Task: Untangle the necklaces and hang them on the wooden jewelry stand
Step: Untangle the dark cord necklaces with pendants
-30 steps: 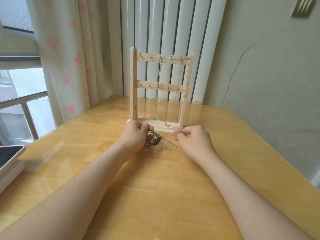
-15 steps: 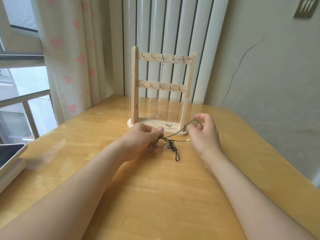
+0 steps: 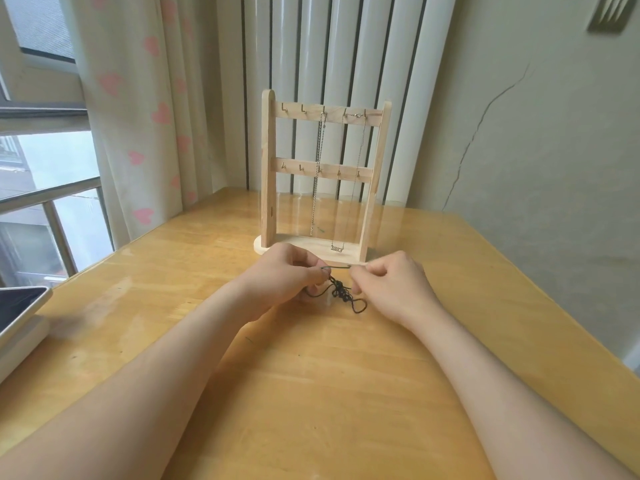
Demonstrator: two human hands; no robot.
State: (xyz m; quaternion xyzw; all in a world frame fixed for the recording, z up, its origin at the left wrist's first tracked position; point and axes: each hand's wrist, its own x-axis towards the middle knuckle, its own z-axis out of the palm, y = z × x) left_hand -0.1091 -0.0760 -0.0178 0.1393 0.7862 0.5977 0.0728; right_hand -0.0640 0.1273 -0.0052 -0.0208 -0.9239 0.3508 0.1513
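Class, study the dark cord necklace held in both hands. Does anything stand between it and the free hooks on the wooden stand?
Nothing visible does. The dark cord necklace, pinched by the left hand and right hand, lies just before the wooden stand. Its two left top hooks are free; hung chains sit further right.

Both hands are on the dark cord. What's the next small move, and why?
Probably drop the right hand to the tangle and tease its loose loop free. It and the left hand pinch the cord; the tangle sits bunched below them, so pulling apart may tighten it.
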